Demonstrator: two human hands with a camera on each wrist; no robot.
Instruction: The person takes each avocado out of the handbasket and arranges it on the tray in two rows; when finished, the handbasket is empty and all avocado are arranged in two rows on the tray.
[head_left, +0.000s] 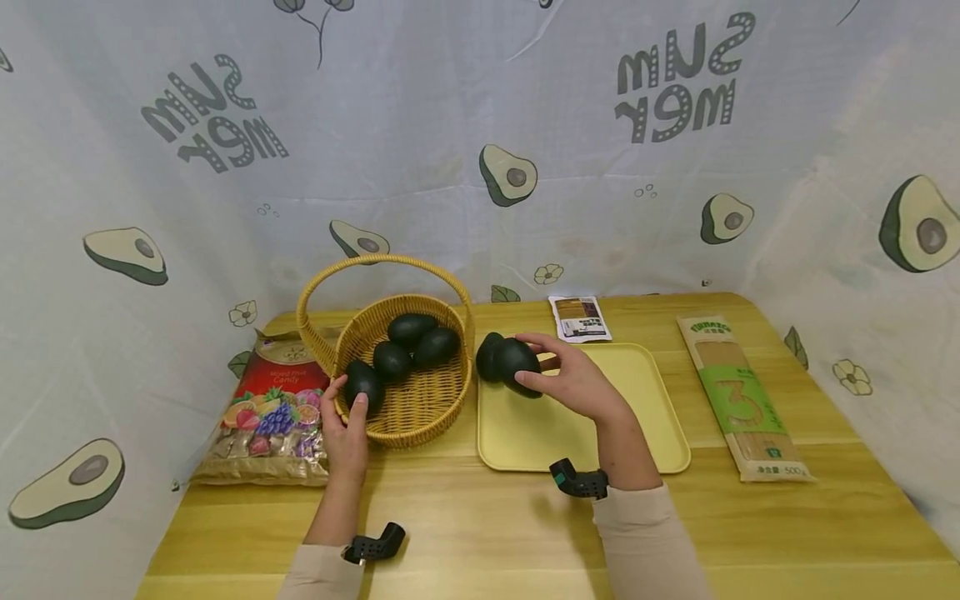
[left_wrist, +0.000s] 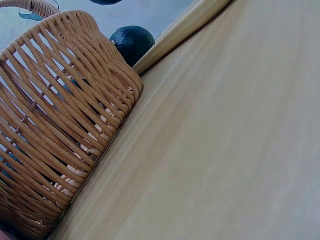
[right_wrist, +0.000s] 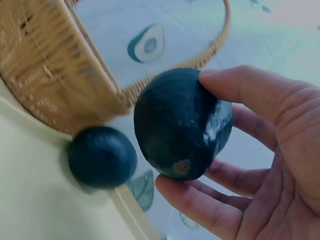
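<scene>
Wicker basket [head_left: 431,400] left of your yellow tray [head_left: 536,437]; Mixed Fruit Candy bag [head_left: 277,408] far left, noodle pack [head_left: 750,408] far right. Your hands are apart: left hand [head_left: 348,437] pinches one avocado [head_left: 364,387] at the basket's near-left rim, right hand [head_left: 576,379] grips a second avocado [head_left: 518,367] over the tray. Three avocados [head_left: 412,329] in basket, one on tray.

Head view: high, widest, facing forward and down over basket [head_left: 429,402] and tray [head_left: 525,437]. Left wrist view: low, tilted, close beside basket wall, skimming along surface [left_wrist: 200,150]. Right wrist view: tilted, close on avocado [right_wrist: 172,120] in fingers [right_wrist: 200,200], facing curtain [right_wrist: 275,30]. Basket shared by all three.
</scene>
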